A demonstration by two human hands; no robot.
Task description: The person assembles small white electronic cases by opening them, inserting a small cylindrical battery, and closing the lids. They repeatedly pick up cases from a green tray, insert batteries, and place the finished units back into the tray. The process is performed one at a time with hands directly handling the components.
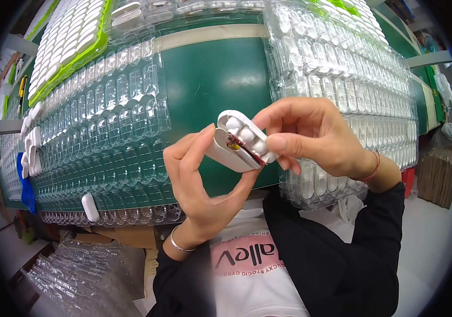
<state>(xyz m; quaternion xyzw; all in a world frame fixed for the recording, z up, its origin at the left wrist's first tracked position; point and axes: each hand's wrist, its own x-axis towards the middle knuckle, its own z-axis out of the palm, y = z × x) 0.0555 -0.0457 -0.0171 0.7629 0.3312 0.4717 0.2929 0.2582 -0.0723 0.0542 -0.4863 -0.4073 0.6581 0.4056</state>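
My left hand (198, 182) grips the rounded white outer shell (227, 156) of what looks like an earbud charging case, thumb and fingers at its opposite ends. Against the shell's open side lies a white inner piece (246, 133) with rounded hollows, tilted away from it. Between the two parts show a silvery cylinder (246, 157), a bit of red board and yellow wire. My right hand (324, 134) pinches the right end of the inner piece between thumb and fingers. How far the parts are joined is hidden.
Clear plastic trays (115, 113) cover the left of the green table (210, 63); more trays (342, 79) with white parts stand right. A bright green tray (70, 47) of white cases lies far left. One loose white case (90, 207) rests near the front edge.
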